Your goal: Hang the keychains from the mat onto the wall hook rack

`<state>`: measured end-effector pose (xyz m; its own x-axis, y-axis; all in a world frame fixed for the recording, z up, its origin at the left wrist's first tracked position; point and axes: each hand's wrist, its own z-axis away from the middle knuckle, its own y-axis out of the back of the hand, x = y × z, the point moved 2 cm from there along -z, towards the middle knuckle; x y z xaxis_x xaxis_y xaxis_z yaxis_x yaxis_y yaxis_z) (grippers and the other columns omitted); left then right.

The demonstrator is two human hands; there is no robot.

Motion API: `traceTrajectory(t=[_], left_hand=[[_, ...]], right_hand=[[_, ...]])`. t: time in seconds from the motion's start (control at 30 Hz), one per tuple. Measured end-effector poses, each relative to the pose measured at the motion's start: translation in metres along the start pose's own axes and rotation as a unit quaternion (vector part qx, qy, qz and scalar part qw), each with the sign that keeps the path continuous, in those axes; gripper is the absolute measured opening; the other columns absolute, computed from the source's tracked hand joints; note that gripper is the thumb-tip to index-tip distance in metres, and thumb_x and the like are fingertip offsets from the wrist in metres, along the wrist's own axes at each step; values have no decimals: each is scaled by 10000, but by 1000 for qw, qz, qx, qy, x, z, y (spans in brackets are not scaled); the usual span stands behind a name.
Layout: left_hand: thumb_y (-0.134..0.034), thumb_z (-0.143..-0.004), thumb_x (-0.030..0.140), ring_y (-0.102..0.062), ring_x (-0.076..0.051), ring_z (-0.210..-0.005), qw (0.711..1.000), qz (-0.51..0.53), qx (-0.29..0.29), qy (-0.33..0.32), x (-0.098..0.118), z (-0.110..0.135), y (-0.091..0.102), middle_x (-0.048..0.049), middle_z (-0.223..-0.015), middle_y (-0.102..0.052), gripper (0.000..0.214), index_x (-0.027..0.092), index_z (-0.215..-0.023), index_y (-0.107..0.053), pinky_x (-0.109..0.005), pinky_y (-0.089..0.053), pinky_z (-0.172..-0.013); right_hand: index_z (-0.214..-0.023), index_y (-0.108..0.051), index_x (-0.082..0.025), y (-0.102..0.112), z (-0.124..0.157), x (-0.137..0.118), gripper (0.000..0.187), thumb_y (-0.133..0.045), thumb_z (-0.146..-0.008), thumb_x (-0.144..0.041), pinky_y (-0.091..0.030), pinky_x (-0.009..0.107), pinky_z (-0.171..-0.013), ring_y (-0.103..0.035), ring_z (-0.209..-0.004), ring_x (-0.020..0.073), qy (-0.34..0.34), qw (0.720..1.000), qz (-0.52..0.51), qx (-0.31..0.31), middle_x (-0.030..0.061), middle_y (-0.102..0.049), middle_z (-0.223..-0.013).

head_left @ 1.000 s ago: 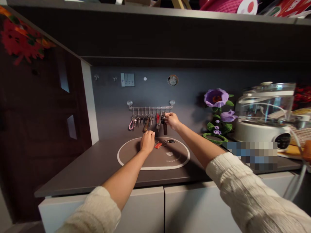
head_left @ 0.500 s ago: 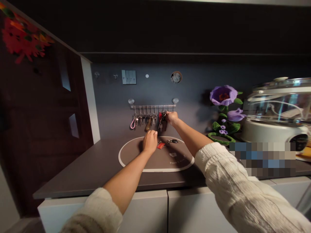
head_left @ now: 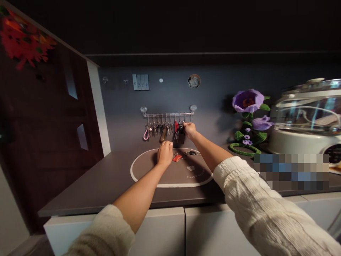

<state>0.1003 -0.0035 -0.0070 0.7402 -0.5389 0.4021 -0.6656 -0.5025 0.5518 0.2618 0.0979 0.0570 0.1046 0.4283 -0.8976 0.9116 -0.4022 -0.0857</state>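
Note:
My right hand [head_left: 190,131] is at the right part of a clear hook rail [head_left: 169,114] on the wall. Its fingers pinch a key ring [head_left: 181,123] with dark keys hanging below a hook. Along the rail hang several other key bunches [head_left: 167,128], one with a pink loop [head_left: 146,134], one with a brown tag [head_left: 163,135] and one with a red piece [head_left: 176,126]. Lower down, my left hand [head_left: 165,153] hovers over the oval mat with curled fingers; what they hold, if anything, is hidden. Beside it lie a red tag [head_left: 177,158] and a black car key [head_left: 191,153].
The brown oval mat [head_left: 149,174] with a pale rim lies on a dark counter [head_left: 87,188]. At the right stand a purple artificial flower [head_left: 248,101] and a white appliance with a clear cover [head_left: 301,138]. A dark cabinet [head_left: 186,28] overhangs the counter.
The view has shifted slightly. My right hand stays at the same key ring, its fingers a little lower beside the ring. My left hand keeps its curled pose over the mat.

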Motion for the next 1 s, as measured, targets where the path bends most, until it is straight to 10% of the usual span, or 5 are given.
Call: traceTrajectory(t=[0.5, 1.0], left_hand=[[-331, -878, 228, -540, -171, -825, 1000, 27, -2, 1, -2, -1, 0, -69, -847, -603, 246, 176, -761, -540, -279, -391, -728], [-405, -841, 203, -532, -163, -837, 996, 59, -59, -24, -2, 1, -2, -61, -859, -595, 180, 176, -774, -570, -279, -396, -762]], right_hand=[[-561, -440, -176, 10, 10, -11, 125, -527, -628, -235, -328, 184, -481, -363, -468, 61, 32, 997, 64, -32, -55, -428, -491], [-614, -490, -153, 34, 85, -8, 95, -502, -700, -194, -356, 202, -536, -419, -498, 59, 3, 989, 45, -144, -24, -492, -541]])
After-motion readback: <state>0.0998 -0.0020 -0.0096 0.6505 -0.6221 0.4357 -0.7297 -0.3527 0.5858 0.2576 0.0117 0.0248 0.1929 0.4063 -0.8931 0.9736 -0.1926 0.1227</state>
